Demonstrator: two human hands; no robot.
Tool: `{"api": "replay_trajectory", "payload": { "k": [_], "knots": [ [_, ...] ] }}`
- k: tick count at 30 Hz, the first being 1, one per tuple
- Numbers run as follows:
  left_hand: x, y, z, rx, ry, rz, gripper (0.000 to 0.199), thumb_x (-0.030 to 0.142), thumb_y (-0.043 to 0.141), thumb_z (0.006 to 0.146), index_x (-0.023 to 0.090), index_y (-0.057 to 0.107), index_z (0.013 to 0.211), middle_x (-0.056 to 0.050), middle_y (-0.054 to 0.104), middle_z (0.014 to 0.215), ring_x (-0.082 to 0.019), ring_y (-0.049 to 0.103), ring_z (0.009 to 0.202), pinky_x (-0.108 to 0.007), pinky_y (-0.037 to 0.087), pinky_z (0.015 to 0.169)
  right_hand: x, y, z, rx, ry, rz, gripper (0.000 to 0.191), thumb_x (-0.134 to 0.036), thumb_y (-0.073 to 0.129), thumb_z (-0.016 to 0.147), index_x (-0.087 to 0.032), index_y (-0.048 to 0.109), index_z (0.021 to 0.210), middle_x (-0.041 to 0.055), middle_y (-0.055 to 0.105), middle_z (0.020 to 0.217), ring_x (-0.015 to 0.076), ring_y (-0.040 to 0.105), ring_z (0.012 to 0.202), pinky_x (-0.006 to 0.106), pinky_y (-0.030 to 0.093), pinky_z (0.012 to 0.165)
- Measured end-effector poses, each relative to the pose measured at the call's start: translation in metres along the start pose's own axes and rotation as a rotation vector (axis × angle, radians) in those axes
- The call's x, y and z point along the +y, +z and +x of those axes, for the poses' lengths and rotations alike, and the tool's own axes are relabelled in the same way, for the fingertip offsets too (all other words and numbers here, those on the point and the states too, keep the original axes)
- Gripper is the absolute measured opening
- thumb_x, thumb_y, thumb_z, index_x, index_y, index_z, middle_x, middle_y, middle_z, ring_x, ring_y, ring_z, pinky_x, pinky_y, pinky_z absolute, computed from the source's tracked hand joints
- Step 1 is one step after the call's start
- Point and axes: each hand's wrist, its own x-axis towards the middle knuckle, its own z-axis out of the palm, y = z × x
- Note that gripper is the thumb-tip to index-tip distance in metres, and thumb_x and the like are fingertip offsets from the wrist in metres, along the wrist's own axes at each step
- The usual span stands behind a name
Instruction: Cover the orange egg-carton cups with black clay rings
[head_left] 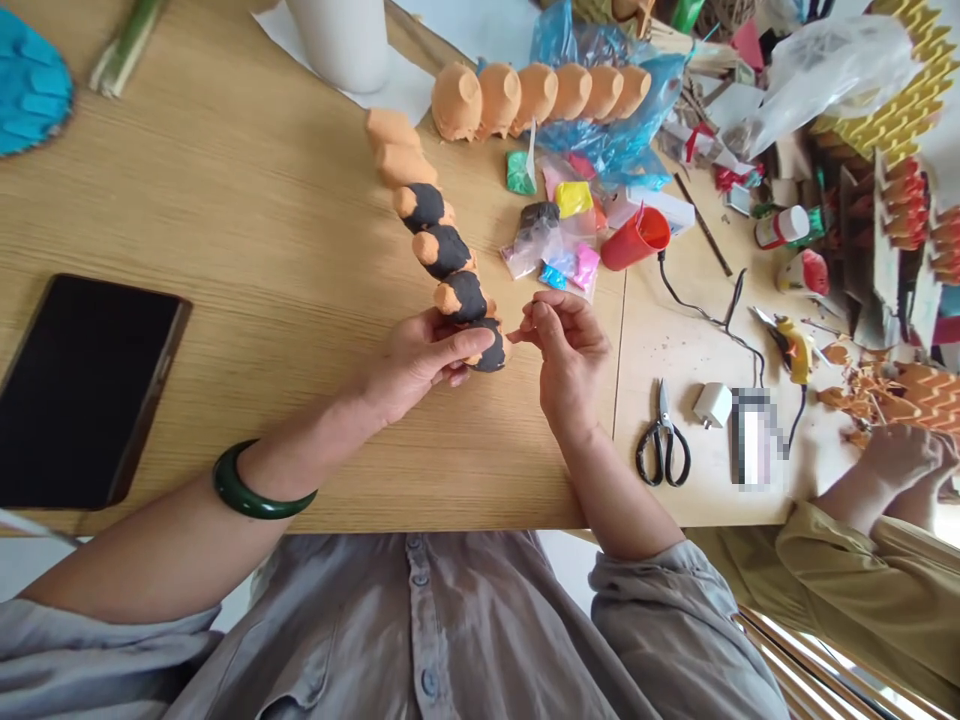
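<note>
My left hand [424,365] grips the near end of a row of joined orange rounded lumps [405,165]. Black, clay-like material [451,252] covers parts of several of these lumps; the far ones are bare orange. Just right of that end, my right hand [566,350] is closed in a pinch, its fingertips close to the last lump. Whatever lies in the pinch is too small to make out. A second orange row [536,98], with no black on it, lies farther back. Packets of coloured clay [574,198] sit beyond my right hand.
A dark tablet [82,390] lies at the left. To the right are black-handled scissors [663,440], a white charger [712,404], a red cup [636,238] and a cable. Another person's hands [900,460] rest at the far right, near orange carved pieces.
</note>
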Motion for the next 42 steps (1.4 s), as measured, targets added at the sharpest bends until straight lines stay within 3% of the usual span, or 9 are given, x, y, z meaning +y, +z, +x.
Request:
{"api": "replay_trajectory", "payload": {
  "k": [4, 8, 12, 18, 23, 30, 34, 42],
  "knots": [
    [0.001, 0.002, -0.001, 0.061, 0.018, -0.025, 0.063, 0.045, 0.110, 0.062, 0.019, 0.072, 0.105, 0.003, 0.067, 0.079, -0.011, 0.052, 0.070, -0.025, 0.040, 0.054, 0.004, -0.007, -0.012, -0.069, -0.080, -0.048, 0.041, -0.062, 0.093, 0.089, -0.028, 0.078, 0.106, -0.0016, 0.075, 0.093, 0.0121, 0.072, 0.075, 0.028, 0.070, 0.072],
    [-0.004, 0.000, 0.000, 0.027, 0.065, -0.028, 0.050, 0.044, 0.104, 0.073, 0.021, 0.074, 0.105, 0.003, 0.071, 0.081, -0.012, 0.058, 0.072, -0.026, 0.045, 0.058, 0.013, -0.013, -0.023, -0.078, -0.233, -0.141, 0.027, -0.052, 0.085, 0.100, -0.027, 0.077, 0.107, -0.0007, 0.071, 0.098, 0.0117, 0.071, 0.079, 0.028, 0.071, 0.073],
    [-0.011, 0.000, 0.002, 0.035, 0.067, -0.045, 0.051, 0.042, 0.104, 0.072, 0.021, 0.074, 0.107, 0.002, 0.074, 0.088, -0.013, 0.066, 0.076, -0.026, 0.053, 0.062, 0.018, -0.014, -0.029, -0.077, -0.351, -0.193, 0.013, -0.042, 0.078, 0.107, -0.028, 0.077, 0.107, 0.0002, 0.068, 0.102, 0.0125, 0.070, 0.084, 0.027, 0.068, 0.071],
    [-0.016, 0.000, 0.001, 0.042, 0.075, 0.010, 0.044, 0.042, 0.100, 0.077, 0.021, 0.073, 0.105, 0.000, 0.077, 0.096, -0.017, 0.074, 0.088, -0.024, 0.057, 0.068, 0.015, -0.018, -0.032, -0.112, -0.352, -0.279, 0.011, -0.036, 0.076, 0.108, -0.026, 0.077, 0.107, 0.0020, 0.070, 0.100, 0.0148, 0.072, 0.087, 0.032, 0.063, 0.074],
    [-0.023, -0.004, 0.001, 0.037, 0.091, -0.010, 0.045, 0.050, 0.104, 0.076, 0.022, 0.078, 0.100, 0.001, 0.076, 0.093, -0.014, 0.071, 0.083, -0.022, 0.057, 0.069, 0.012, -0.020, -0.034, -0.123, -0.380, -0.301, 0.005, -0.030, 0.077, 0.108, -0.026, 0.079, 0.107, 0.0020, 0.072, 0.099, 0.0155, 0.071, 0.088, 0.033, 0.061, 0.075],
    [-0.026, -0.008, 0.000, -0.038, 0.143, 0.052, 0.033, 0.042, 0.098, 0.088, 0.022, 0.077, 0.105, 0.000, 0.072, 0.100, -0.015, 0.068, 0.092, -0.023, 0.059, 0.079, 0.013, -0.019, -0.034, -0.141, -0.445, -0.371, 0.004, -0.025, 0.074, 0.110, -0.026, 0.078, 0.109, 0.0019, 0.072, 0.098, 0.0158, 0.072, 0.090, 0.032, 0.062, 0.074],
    [-0.024, -0.005, -0.001, -0.021, 0.165, 0.004, 0.033, 0.039, 0.099, 0.087, 0.021, 0.074, 0.097, 0.001, 0.069, 0.092, -0.013, 0.064, 0.086, -0.022, 0.058, 0.078, 0.011, -0.020, -0.032, -0.158, -0.558, -0.468, 0.013, -0.015, 0.074, 0.108, -0.026, 0.079, 0.112, 0.0016, 0.073, 0.101, 0.0151, 0.072, 0.091, 0.030, 0.060, 0.070],
    [-0.014, 0.000, 0.002, 0.071, 0.141, -0.010, 0.041, 0.041, 0.102, 0.077, 0.021, 0.073, 0.096, 0.000, 0.072, 0.096, -0.016, 0.068, 0.091, -0.025, 0.062, 0.079, 0.008, -0.023, -0.025, -0.142, -0.926, -0.815, 0.024, -0.006, 0.072, 0.106, -0.021, 0.078, 0.124, 0.0034, 0.072, 0.098, 0.0164, 0.064, 0.086, 0.034, 0.057, 0.076]
  ]
}}
